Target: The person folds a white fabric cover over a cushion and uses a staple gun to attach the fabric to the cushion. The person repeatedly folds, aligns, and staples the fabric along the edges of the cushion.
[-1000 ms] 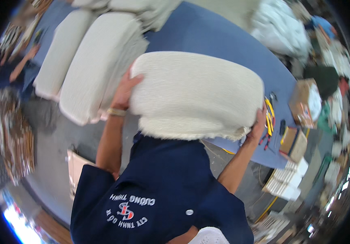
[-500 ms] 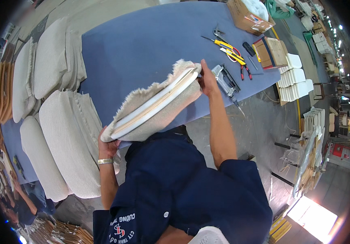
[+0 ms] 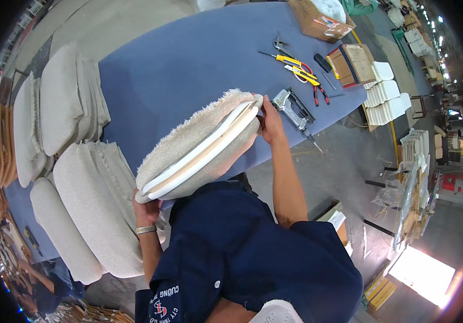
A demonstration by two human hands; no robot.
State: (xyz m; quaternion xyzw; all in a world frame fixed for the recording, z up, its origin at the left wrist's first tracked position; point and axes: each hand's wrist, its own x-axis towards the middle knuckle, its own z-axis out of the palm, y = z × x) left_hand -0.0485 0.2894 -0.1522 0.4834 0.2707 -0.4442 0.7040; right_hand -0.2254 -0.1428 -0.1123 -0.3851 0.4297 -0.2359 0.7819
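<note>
Between my two hands is an upholstered chair back panel (image 3: 202, 152), tilted edge-up over the near side of the blue table. Its open edge shows a pale wooden core between two white foam layers. Beige woven fabric with a frayed border wraps around the foam. My left hand (image 3: 146, 209), below a metal wristwatch, grips the lower left end. At the upper right end, my right hand (image 3: 271, 123) closes on the fabric and the panel's tip. A staple gun (image 3: 295, 112) lies on the table just right of my right hand.
Beige upholstered panels (image 3: 94, 207) are stacked at the left. On the blue table (image 3: 172, 64) lie yellow-handled tools (image 3: 299, 69) and red-handled pliers (image 3: 320, 94), near cardboard boxes (image 3: 350, 64). White panels (image 3: 385, 97) stand beyond the right edge. Another person (image 3: 48, 282) is at the lower left.
The panel has rolled slightly in my hands, so more of the fabric's far side shows. Both hands keep their hold at its ends. My view has shifted a little.
</note>
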